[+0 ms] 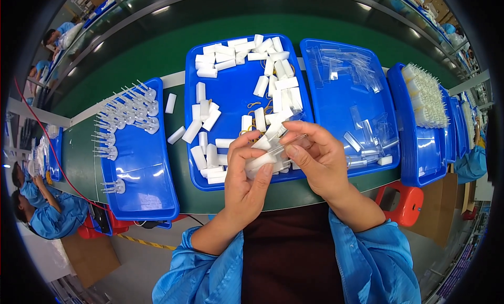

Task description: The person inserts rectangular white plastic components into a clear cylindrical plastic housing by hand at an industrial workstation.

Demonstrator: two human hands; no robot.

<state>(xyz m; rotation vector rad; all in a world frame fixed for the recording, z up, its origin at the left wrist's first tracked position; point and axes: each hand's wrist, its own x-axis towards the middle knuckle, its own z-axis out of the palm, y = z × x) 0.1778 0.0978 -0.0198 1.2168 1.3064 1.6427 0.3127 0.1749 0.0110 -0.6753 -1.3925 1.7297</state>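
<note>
In front of my chest, above the near edge of the middle blue tray [236,91], both hands work close together. My left hand [244,173] pinches a white block [261,161] between thumb and fingers; clear plastic shows around it. My right hand [323,160] has its thumb and index finger closed on a clear plastic piece [286,146] beside the block. Whether the plastic wraps the block cannot be made out. Many similar white blocks [210,119] and some yellowish rubber bands [254,103] lie in the tray beneath.
To the right, a blue tray [336,102] holds clear plastic pieces [362,68]. At far right stand stacked blue trays [417,157] with white bristly parts [425,97]. The left blue tray [139,186] carries white pronged parts [128,110]. A red stool [400,201] stands below; co-workers sit at left.
</note>
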